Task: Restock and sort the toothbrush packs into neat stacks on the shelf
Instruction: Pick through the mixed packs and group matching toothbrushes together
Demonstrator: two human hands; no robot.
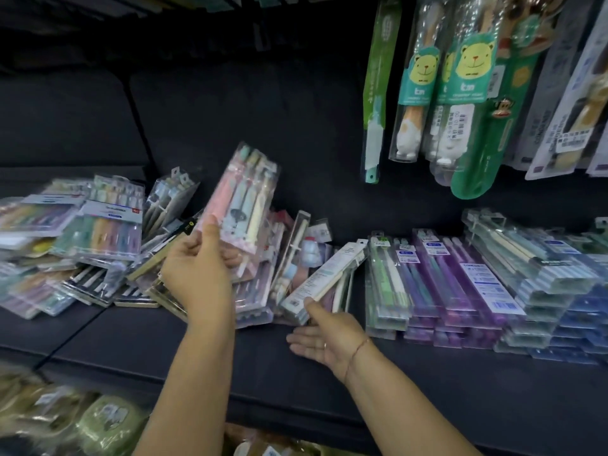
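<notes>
While the left hand [197,268] grips a pastel toothbrush pack [243,205] in its fingers, raised over the messy pile [82,251] | right hand [325,340] palm-up at the shelf [197,350], fingers relaxed and straight, thumb touching a leaning white pack [325,274] | tidy stacks [460,291] sit just right of it

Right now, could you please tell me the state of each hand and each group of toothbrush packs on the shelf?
Left hand: grips the clear pack of pastel pink, blue and yellow toothbrushes, raised above the pile.
Right hand: open, thumb touching the slim white pack, which leans.
Mixed clear packs at left: jumbled, unsorted.
Purple and blue packs at right: neatly stacked.
Green bear-print packs: hanging above.
</notes>
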